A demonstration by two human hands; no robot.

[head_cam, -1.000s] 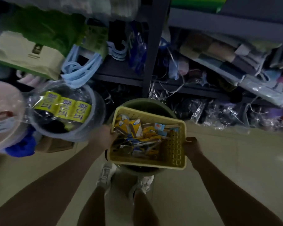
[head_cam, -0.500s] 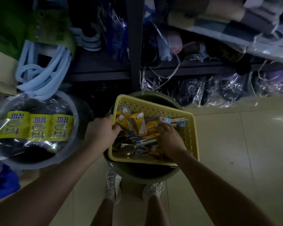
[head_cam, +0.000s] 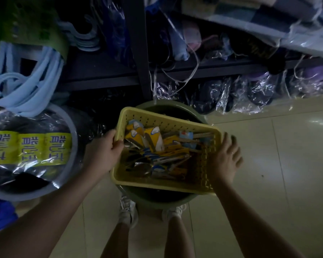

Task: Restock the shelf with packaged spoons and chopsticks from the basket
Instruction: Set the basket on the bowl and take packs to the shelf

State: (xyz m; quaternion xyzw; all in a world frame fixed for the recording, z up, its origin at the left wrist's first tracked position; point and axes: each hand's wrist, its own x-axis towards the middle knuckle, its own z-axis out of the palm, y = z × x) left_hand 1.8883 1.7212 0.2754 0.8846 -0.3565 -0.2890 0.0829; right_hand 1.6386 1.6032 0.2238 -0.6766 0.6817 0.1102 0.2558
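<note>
A yellow perforated basket [head_cam: 168, 119] rests on top of a round green tub [head_cam: 192, 110] on the floor. It holds packaged spoons [head_cam: 149, 138] with yellow cards and packaged chopsticks [head_cam: 198, 139] with blue labels. My left hand [head_cam: 104, 153] grips the basket's left rim, thumb inside. At the basket's right end, my right hand [head_cam: 226, 159] lies flat against the outside with fingers spread, holding nothing. The dark metal shelf [head_cam: 108, 71] stands just behind the basket.
A grey basin [head_cam: 71, 131] of wrapped goods with yellow labels sits at the left. Light-blue hangers [head_cam: 26, 86] hang above it. Bagged slippers [head_cam: 250, 94] line the floor under the shelf. My feet [head_cam: 128, 213] stand under the tub. Tiled floor [head_cam: 278, 174] lies to the right.
My right hand has come out of the basket's contents and moved to its right end, empty. The view has tilted further down. My left hand stays on the left rim.
</note>
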